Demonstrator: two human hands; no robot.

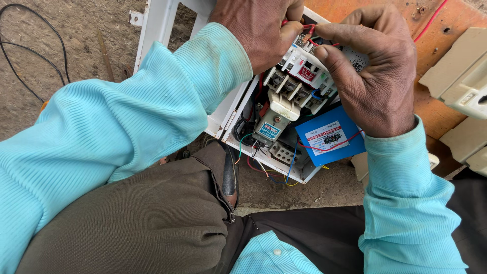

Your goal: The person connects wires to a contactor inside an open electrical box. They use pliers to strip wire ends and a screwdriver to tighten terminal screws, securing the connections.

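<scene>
Red wire (pixel 308 28), pinched between both your hands' fingers (pixel 290 34) at the contactor (pixel 299 83), could slip off its terminal.

The ground is bare, grey-brown packed earth (pixel 76 45), rough and dusty, lit by flat daylight with no hard shadows. A thin black cable (pixel 30 50) loops across it at the upper left. At the upper right lies a worn orange wooden board (pixel 431 101), scuffed and pitted with small holes. Pale cream moulded plastic casings (pixel 464 81) rest along the right edge of the board.
</scene>
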